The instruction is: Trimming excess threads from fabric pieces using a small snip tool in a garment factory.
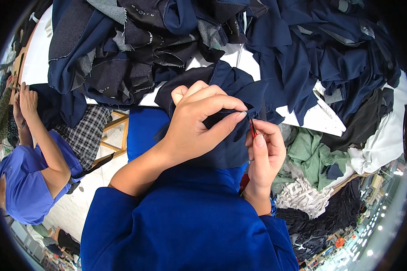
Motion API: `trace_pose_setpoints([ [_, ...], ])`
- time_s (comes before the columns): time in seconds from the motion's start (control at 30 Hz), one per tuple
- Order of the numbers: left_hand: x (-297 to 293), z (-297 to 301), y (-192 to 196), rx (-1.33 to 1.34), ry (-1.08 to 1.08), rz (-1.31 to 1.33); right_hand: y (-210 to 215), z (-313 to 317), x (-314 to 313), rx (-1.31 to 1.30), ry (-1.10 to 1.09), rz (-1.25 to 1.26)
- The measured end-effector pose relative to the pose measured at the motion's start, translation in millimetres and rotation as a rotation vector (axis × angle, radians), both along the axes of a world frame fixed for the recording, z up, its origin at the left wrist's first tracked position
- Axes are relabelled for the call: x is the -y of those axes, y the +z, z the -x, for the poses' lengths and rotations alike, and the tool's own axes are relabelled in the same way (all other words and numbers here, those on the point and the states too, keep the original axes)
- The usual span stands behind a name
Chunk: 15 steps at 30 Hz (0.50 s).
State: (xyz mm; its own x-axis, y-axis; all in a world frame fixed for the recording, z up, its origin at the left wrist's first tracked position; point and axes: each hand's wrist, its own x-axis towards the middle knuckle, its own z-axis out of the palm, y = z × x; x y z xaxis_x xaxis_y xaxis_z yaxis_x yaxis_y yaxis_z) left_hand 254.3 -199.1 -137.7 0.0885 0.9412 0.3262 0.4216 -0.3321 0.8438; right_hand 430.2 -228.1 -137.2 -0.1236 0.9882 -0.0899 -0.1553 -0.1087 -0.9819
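Note:
My left hand (196, 119) is closed, thumb and forefinger pinching the edge of a dark navy cloth piece (224, 151) that hangs over my lap. Against that pinched edge, my right hand (266, 158) holds a slim red tool (253, 129) with a thin dark tip, which looks like a seam ripper. The tip touches the cloth just beside the left fingertips. Most of the tool's handle is hidden by the right fingers and palm.
Heaps of dark denim pieces (122, 58) and navy cloth (298, 58) cover much of the white table (305, 118). Green cloth (309, 151) and white scraps (303, 196) lie at the right. A co-worker in a purple-blue top (31, 174) works at the left.

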Motion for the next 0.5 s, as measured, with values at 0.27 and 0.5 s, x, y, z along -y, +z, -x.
trace_pose_setpoints([
  [0.27,0.3,0.2,0.8,-0.015,-0.002,0.001,0.3,1.2,-1.7,0.0,0.0,0.014],
  [0.5,0.3,-0.3,1.0,-0.018,0.007,-0.008,-0.1,1.0,-1.7,-0.01,0.002,0.015],
])
